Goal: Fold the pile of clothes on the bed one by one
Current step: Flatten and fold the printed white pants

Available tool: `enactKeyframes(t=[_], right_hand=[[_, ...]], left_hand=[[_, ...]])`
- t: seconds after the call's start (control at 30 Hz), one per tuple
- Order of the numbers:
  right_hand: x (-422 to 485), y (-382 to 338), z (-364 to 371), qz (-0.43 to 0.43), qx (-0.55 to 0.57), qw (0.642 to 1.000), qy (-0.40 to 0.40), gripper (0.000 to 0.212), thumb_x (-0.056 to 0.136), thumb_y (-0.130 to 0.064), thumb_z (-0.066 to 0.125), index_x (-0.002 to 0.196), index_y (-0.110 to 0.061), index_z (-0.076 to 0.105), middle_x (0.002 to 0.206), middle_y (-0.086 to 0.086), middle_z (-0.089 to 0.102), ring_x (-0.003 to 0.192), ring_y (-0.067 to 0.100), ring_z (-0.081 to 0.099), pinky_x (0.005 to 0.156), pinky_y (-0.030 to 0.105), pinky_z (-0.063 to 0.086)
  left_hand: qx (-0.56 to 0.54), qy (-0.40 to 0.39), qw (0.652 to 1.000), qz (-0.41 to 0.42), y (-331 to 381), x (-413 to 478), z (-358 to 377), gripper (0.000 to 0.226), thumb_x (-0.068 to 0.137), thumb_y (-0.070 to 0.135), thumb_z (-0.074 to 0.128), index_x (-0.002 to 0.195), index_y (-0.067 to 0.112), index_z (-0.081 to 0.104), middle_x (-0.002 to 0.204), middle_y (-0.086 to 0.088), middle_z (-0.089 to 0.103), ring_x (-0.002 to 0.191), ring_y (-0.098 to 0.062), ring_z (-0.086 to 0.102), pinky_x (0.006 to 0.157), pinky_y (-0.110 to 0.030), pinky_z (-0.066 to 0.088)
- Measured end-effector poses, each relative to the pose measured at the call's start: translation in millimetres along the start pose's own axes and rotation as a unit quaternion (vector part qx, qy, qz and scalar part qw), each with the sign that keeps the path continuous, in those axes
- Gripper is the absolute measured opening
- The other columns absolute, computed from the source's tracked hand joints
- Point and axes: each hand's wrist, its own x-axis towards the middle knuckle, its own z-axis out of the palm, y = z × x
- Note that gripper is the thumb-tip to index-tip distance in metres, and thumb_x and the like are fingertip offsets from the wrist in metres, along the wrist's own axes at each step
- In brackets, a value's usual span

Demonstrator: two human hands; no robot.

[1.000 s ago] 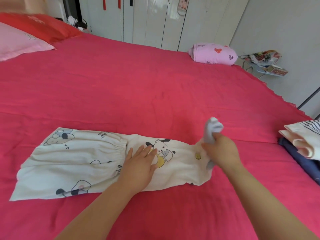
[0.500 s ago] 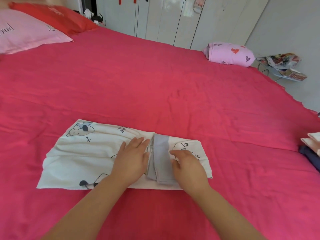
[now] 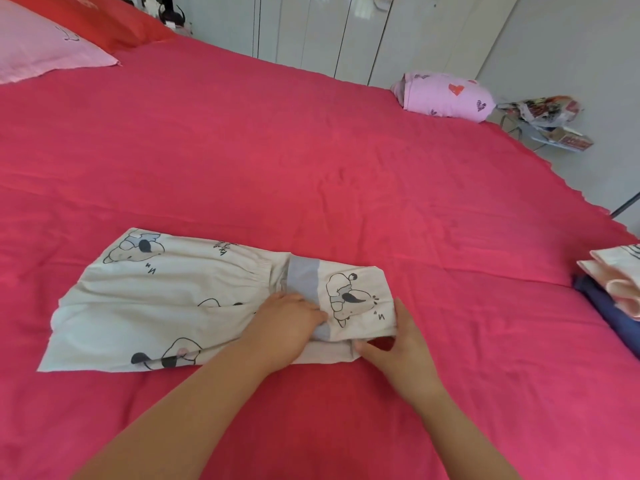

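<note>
The bed (image 3: 311, 150) fills nearly all you see, covered in a bright pink-red sheet with a few shallow creases. At the bed's far left corner lie a pink pillow (image 3: 41, 46) and, behind it, a red pillow (image 3: 104, 19). Pale wardrobe doors (image 3: 329, 36) stand along the bed's far side. At the bed's far right edge sits a lilac bundle (image 3: 446, 97) printed with hearts. Just off that edge is a small stand (image 3: 554, 133) heaped with crumpled bags. At the bed's right edge is a stack of folded clothes (image 3: 613, 289), cream and pink on top of dark blue.

The cream garment (image 3: 156, 306) lies flat on the near half of the bed, stretched left to right. It carries cartoon dog prints and a gathered seam across its middle. Its right end is folded back over itself, showing a grey band (image 3: 303, 278).

Your hands are close together at that fold. Your left hand (image 3: 287, 323) presses on the cloth at the grey band with bent fingers, but you cannot tell whether they grip any cloth. Your right hand (image 3: 398, 344) holds the near right corner of the folded end, thumb under the flap and fingers along its edge.
</note>
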Motion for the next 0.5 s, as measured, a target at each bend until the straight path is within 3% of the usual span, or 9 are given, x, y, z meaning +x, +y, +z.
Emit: enactKeyframes(t=[0.07,0.13,0.27,0.37,0.4,0.47,0.5], right_hand=[[5,-10,11,0.009,0.024,0.999,0.027,0.099,0.067,-0.023,0.076,0.148,-0.018,0.019,0.140,-0.003,0.042,0.129,0.015,0.040,0.099,0.023,0.035],[9,-21,19,0.018,0.049,0.997,0.064,0.096,0.074,-0.015,0.071,0.149,-0.016,0.011,0.146,0.002,0.036,0.134,0.017,0.036,0.100,0.025,0.034],[18,-24,27,0.001,0.029,0.991,0.131,0.087,0.076,-0.004,0.061,0.148,-0.019,0.015,0.137,0.008,0.047,0.123,0.023,0.048,0.092,0.033,0.043],[20,-11,11,-0.033,-0.024,0.985,0.165,0.074,0.073,0.005,0.054,0.141,-0.019,0.036,0.121,0.004,0.055,0.107,0.021,0.056,0.081,0.029,0.042],[19,-6,5,-0.051,-0.059,0.983,0.165,0.070,0.072,0.006,0.053,0.137,-0.020,0.044,0.118,0.003,0.055,0.105,0.022,0.055,0.080,0.029,0.042],[13,6,-2,-0.075,-0.176,0.976,0.104,0.066,0.075,0.002,0.049,0.135,-0.026,0.047,0.118,0.003,0.055,0.107,0.024,0.053,0.082,0.032,0.043],[10,13,-2,-0.071,-0.250,0.964,0.049,0.067,0.078,-0.001,0.047,0.138,-0.030,0.043,0.121,0.002,0.053,0.110,0.025,0.051,0.085,0.034,0.044]], left_hand=[[0.001,0.025,1.000,0.001,-3,0,-6,0.027,0.065,0.018,0.053,0.081,0.030,0.071,0.064,0.003,0.066,0.063,-0.013,0.064,0.057,-0.017,0.042],[0.034,0.053,0.998,-0.010,-9,-1,-15,0.033,0.055,0.016,0.042,0.063,0.031,0.070,0.044,0.005,0.056,0.039,-0.012,0.054,0.040,-0.012,0.034],[0.058,0.106,0.993,-0.014,-16,-10,-23,0.043,0.044,0.012,0.048,0.073,0.030,0.074,0.045,0.008,0.057,0.035,-0.013,0.051,0.036,-0.011,0.030],[0.068,0.124,0.990,-0.005,-19,-14,-19,0.049,0.056,0.013,0.033,0.077,0.029,0.074,0.052,0.011,0.061,0.038,-0.012,0.052,0.037,-0.012,0.033],[0.076,0.107,0.991,0.000,-19,-16,-13,0.044,0.057,0.013,0.039,0.077,0.029,0.074,0.055,0.012,0.062,0.040,-0.012,0.053,0.038,-0.011,0.035],[0.103,0.050,0.993,0.016,-16,-18,6,0.028,0.055,0.016,0.055,0.074,0.028,0.072,0.058,0.011,0.063,0.045,-0.011,0.056,0.044,-0.013,0.042],[0.104,0.025,0.994,0.023,-14,-18,14,0.025,0.058,0.016,0.054,0.073,0.026,0.071,0.060,0.009,0.062,0.049,-0.012,0.058,0.050,-0.015,0.047]])
